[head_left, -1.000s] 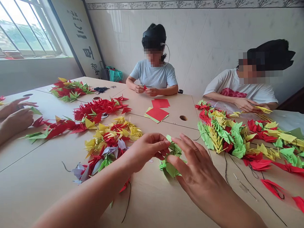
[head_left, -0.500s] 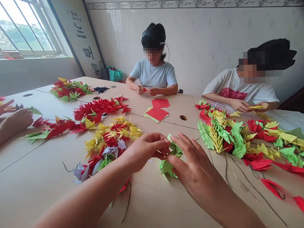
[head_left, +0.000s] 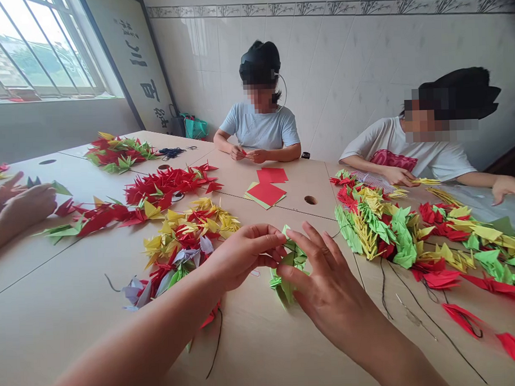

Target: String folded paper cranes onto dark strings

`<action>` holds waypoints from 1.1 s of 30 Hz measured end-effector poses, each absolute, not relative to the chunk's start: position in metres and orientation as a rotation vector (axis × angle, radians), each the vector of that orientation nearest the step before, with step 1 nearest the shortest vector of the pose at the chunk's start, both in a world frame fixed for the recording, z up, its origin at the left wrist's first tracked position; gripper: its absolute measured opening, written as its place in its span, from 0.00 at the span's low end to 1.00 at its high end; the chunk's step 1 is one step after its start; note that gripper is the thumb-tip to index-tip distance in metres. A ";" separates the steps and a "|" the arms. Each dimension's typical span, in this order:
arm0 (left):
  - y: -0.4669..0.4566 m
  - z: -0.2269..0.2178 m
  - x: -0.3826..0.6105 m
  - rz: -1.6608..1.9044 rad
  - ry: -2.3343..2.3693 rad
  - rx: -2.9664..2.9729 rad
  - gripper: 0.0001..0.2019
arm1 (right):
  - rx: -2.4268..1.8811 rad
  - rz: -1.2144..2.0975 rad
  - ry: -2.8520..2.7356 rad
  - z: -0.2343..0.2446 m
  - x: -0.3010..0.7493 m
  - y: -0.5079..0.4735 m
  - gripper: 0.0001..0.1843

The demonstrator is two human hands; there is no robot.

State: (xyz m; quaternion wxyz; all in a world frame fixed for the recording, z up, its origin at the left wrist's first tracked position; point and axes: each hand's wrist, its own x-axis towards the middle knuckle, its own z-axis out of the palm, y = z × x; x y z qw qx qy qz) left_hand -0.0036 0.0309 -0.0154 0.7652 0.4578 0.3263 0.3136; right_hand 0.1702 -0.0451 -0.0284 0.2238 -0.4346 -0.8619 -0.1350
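Two hands on green paper cranes (head_left: pixel 288 287), your left hand (head_left: pixel 243 258) pinched with narrow fingers, your right hand (head_left: pixel 328 292) pressed with fingers spread wide

This looks like a craft workroom. Ahead of the person's left hand (head_left: pixel 245 255) and right hand (head_left: pixel 328 294), joined pale tables (head_left: pixel 70 278) hold heaps of folded paper cranes (head_left: pixel 187 240) and red paper squares (head_left: pixel 266 192). Two co-workers (head_left: pixel 259 122) (head_left: pixel 408 148) sit beyond, by white tiled walls (head_left: pixel 363 82), a barred window (head_left: pixel 37 54) and a framed calligraphy board (head_left: pixel 137 67).
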 end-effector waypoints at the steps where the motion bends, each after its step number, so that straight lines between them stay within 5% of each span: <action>1: 0.031 -0.016 -0.004 0.683 0.708 0.991 0.12 | -1.202 -0.367 -2.383 -0.029 0.170 -0.044 0.13; 17: 0.029 -0.015 -0.002 0.704 0.694 1.067 0.11 | -1.192 -0.101 -2.279 -0.020 0.177 -0.044 0.09; 24: 0.031 -0.016 -0.004 0.723 0.695 1.019 0.10 | -1.250 -0.244 -2.430 -0.018 0.182 -0.050 0.19; 33: 0.034 -0.017 -0.005 0.735 0.659 0.914 0.08 | -1.217 -0.297 -2.318 -0.032 0.179 -0.039 0.15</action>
